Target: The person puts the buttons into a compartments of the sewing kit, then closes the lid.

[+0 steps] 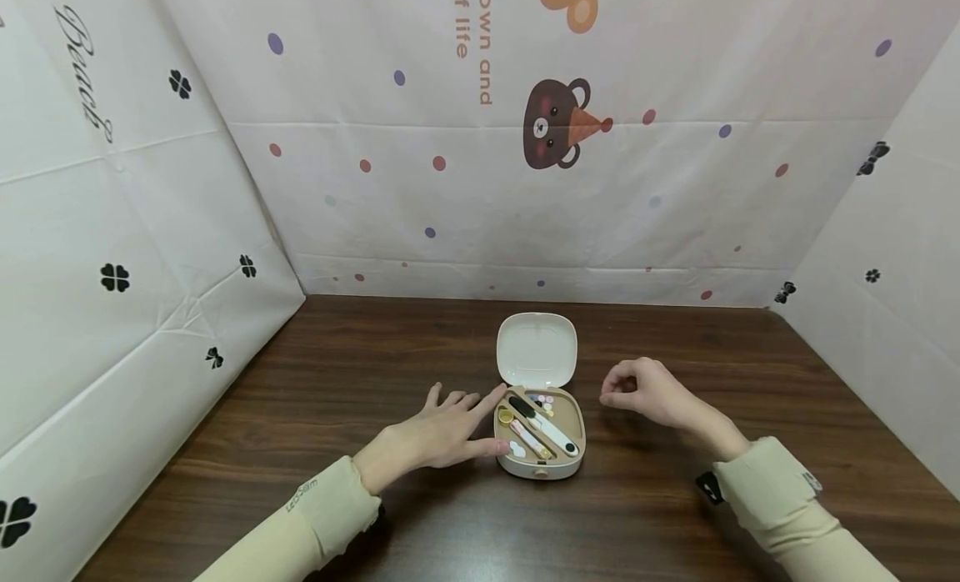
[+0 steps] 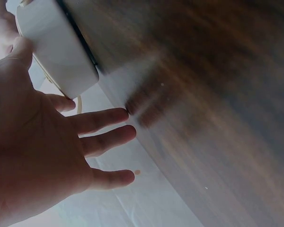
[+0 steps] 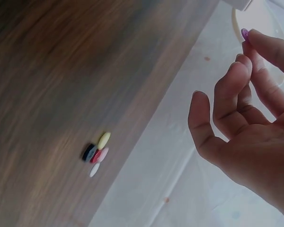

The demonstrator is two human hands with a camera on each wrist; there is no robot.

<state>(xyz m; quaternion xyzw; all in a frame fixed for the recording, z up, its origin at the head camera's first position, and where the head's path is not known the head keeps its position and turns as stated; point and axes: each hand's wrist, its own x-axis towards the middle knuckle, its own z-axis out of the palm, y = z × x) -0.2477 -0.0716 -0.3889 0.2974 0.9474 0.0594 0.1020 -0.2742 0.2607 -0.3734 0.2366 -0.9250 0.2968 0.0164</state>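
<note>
A small cream sewing box [image 1: 551,472] stands on the table with its lid [image 1: 536,348] raised. Inside lie a white tool [image 1: 553,434] with a black end, a pink-patterned slim item [image 1: 528,439], a gold ring-shaped piece [image 1: 506,416] and several small buttons [image 1: 547,401] in the back compartment. My left hand [image 1: 442,436] spreads its fingers at the box's left side, thumb and index finger against its rim. To the right of the box, my right hand [image 1: 656,394] pinches a small purple button [image 3: 244,34] between thumb and index finger.
Several loose buttons lie close together on the wood in the right wrist view, among them a black button [image 3: 89,152], a yellow button [image 3: 104,140] and a white button [image 3: 94,170]. Printed white cloth [image 1: 465,207] walls the dark wooden table [image 1: 375,348] at the back and sides.
</note>
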